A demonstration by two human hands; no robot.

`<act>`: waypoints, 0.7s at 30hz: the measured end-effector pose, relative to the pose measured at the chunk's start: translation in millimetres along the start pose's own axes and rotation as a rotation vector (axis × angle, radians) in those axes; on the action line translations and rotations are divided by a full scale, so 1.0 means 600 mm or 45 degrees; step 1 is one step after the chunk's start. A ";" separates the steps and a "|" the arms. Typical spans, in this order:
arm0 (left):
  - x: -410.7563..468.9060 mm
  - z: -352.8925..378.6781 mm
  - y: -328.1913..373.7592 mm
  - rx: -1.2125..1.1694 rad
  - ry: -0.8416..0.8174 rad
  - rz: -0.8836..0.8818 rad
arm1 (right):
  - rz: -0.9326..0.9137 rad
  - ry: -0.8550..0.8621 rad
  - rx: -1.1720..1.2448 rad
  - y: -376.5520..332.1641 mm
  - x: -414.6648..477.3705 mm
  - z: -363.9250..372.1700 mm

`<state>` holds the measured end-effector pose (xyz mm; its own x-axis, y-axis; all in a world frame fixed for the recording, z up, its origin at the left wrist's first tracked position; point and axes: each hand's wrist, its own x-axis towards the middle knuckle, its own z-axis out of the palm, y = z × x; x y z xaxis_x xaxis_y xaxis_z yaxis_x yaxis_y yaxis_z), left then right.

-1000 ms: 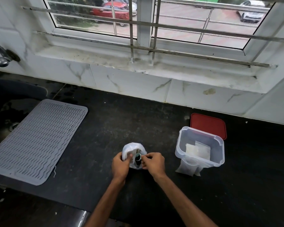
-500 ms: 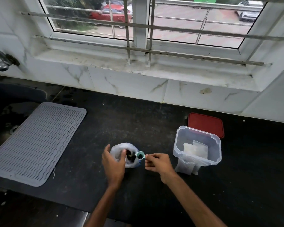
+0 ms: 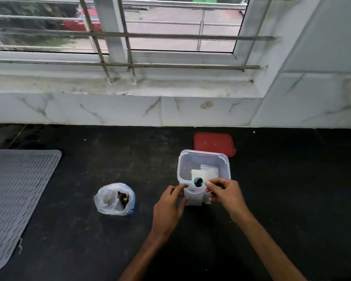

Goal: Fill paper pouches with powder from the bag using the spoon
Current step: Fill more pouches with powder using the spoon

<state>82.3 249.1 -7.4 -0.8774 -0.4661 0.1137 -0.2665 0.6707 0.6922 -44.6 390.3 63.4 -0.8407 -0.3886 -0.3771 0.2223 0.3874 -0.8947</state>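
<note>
A small teal spoon (image 3: 198, 181) loaded with dark powder is pinched by its handle in my right hand (image 3: 224, 194). The spoon hovers over the mouth of a white paper pouch (image 3: 194, 197) that stands against the front of a clear plastic container (image 3: 204, 159). My left hand (image 3: 168, 207) touches the pouch's left edge with its fingertips, fingers fairly straight. The open plastic bag (image 3: 115, 199) with dark powder inside sits alone on the black counter to the left. More white pouches (image 3: 208, 171) lie inside the container.
A red lid (image 3: 214, 144) lies flat behind the container. A grey ribbed mat (image 3: 16, 195) covers the counter's left side. The marble wall and window sill run along the back.
My right hand carried the loaded spoon rightward from the bag to the pouch at the container. My left hand let go of the bag and moved to the pouch.
</note>
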 end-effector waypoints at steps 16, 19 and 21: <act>0.003 0.020 0.013 -0.017 0.044 -0.110 | -0.411 0.093 -0.693 0.068 0.026 0.039; 0.000 0.021 0.011 -0.035 0.063 -0.105 | -0.400 0.148 -0.705 0.073 0.027 0.037; 0.001 0.021 0.007 -0.040 0.066 -0.102 | -0.382 0.150 -0.672 0.075 0.029 0.038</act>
<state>75.9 259.0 -13.3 -0.8317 -0.5474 0.0928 -0.3218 0.6116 0.7228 -38.4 381.9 11.2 -0.8844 -0.4613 -0.0718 -0.2808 0.6486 -0.7075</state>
